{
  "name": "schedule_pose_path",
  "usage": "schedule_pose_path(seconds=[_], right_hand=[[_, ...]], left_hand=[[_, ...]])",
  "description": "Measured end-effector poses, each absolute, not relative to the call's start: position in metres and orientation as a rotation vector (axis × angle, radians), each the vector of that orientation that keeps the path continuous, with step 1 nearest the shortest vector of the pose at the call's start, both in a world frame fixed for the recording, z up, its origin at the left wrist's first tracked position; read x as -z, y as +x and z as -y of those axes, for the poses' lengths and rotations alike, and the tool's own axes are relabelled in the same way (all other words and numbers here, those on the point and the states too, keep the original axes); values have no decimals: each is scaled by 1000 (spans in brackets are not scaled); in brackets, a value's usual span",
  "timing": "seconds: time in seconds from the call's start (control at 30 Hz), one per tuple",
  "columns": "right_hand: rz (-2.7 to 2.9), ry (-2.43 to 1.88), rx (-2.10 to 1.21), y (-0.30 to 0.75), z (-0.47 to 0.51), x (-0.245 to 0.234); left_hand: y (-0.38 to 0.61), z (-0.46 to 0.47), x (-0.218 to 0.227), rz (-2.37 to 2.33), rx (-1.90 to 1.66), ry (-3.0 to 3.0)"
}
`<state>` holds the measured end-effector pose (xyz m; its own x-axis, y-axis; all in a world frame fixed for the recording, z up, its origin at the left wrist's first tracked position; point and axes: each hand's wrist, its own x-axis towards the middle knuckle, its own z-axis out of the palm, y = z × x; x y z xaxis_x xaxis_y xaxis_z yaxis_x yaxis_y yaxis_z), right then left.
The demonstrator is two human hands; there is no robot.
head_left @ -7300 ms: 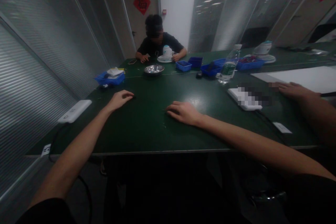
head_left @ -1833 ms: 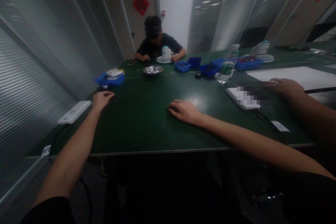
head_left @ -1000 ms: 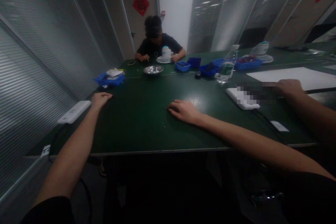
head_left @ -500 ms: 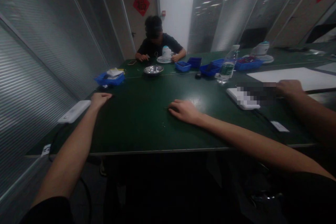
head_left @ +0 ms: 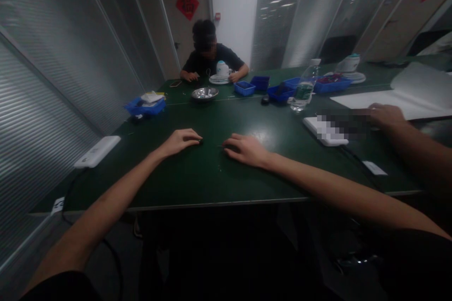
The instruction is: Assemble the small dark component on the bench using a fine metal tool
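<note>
My left hand [head_left: 181, 141] is above the green table [head_left: 197, 178], left of my right hand. Its thumb and fingers are closed on a small dark piece [head_left: 201, 141], too small to make out in kind. My right hand [head_left: 247, 150] rests on the tabletop with its fingers curled together. A thin, pale, needle-like piece [head_left: 219, 146] sticks out leftward from its fingertips. The two hands are apart, with a short gap between the pieces they hold.
A blue tray with tissue [head_left: 146, 107] and a white power strip [head_left: 98, 151] lie left. Beyond are a metal bowl [head_left: 205, 95], blue bins [head_left: 244, 88] and a water bottle [head_left: 304, 89]. Another person [head_left: 212, 59] sits opposite; a person's hand [head_left: 386, 115] is at right.
My left hand has moved right from beside the power strip toward my right hand, with the small dark piece in its fingers. My right hand has stayed in place. White sheet at right has lifted.
</note>
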<state>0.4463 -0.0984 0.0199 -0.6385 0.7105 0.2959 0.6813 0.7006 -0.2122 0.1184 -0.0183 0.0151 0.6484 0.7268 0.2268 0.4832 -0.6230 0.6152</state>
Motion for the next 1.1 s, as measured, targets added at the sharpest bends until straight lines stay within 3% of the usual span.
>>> schedule_pose_path(seconds=[0.2, 1.1], right_hand=[[2595, -990, -111, 446, 99, -18], [2613, -831, -113, 446, 99, -14]], left_hand=[[156, 45, -13, -736, -627, 2357], [168, 52, -10, -613, -646, 2327]])
